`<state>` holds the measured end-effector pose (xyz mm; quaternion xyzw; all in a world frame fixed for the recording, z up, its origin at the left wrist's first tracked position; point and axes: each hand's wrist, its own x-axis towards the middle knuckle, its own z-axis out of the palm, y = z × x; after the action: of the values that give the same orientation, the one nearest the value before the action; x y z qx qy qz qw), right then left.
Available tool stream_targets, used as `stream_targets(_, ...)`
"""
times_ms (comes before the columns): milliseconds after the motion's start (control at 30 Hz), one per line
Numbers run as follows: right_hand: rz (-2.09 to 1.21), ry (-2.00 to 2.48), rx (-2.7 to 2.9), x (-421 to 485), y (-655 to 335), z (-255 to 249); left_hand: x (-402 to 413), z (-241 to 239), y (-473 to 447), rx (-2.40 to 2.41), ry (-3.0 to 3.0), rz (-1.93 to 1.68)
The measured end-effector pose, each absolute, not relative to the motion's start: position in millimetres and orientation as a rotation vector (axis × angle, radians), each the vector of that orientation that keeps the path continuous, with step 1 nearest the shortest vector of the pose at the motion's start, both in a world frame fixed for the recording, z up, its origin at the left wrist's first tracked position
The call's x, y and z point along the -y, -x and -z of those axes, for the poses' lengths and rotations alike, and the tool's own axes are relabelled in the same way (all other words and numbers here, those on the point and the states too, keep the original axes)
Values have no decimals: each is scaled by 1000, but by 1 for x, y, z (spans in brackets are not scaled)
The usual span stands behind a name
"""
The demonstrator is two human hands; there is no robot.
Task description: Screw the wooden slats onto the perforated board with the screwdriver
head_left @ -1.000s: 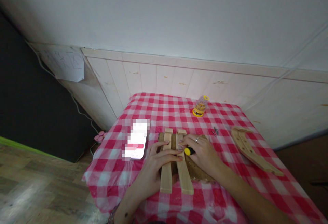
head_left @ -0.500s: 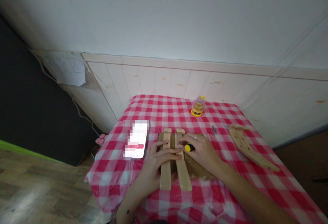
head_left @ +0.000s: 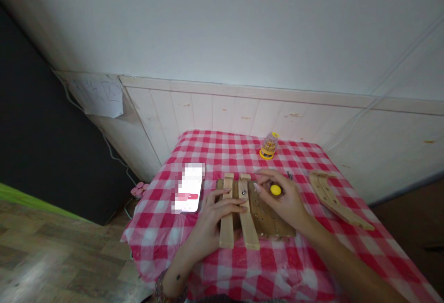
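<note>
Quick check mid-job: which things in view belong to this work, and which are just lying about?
In the work:
two wooden slats, under the left hand
brown board beneath them
yellow-ended tool, in the right hand
likely also: screws, curved wood, yellow-based case

Apparently just about:
phone
pink objects, far left
paper, upper left

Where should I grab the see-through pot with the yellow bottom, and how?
Probably low down, around the wide yellow base, coming from the near side. The see-through pot stands on that base and narrows toward its yellow top, so a low hold should be steadier. The wall is behind it, so the near side looks easier.
</note>
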<state>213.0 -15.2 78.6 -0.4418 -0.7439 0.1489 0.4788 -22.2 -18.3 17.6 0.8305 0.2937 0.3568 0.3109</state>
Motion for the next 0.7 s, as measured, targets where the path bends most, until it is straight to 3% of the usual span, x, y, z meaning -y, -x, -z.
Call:
stream_targets(233, -897, 924, 1531, 6, -202, -113, 18, -20, 22, -761, -2178, -941)
stream_targets(700, -1029, 874, 1508, -7, -171, -101, 17, -16, 20, -736, -2220, -1003)
